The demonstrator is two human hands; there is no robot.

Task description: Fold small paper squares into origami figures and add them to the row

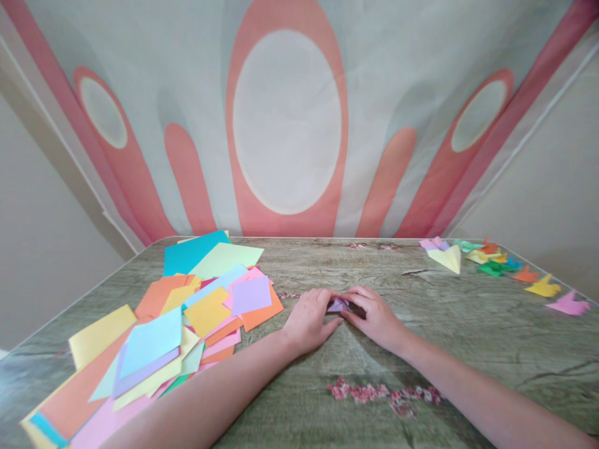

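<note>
A small piece of folded purple paper (337, 305) lies at the middle of the table, between my two hands. My left hand (309, 319) curls round its left side, with thumb and fingers closed on the edge. From the right, my right hand (372, 317) pinches the same paper, its thumb near the front corner and its fingers along the back. The fingers of both hands cover much of the paper, so its exact folded shape is hard to make out.
Loose coloured paper sheets (154, 343) are heaped on the left of the wood-patterned table (290, 399). Several folded paper figures (543, 285) stand along the right edge, near a pale yellow paper plane (445, 258). A pink and grey printed cloth (287, 125) hangs behind.
</note>
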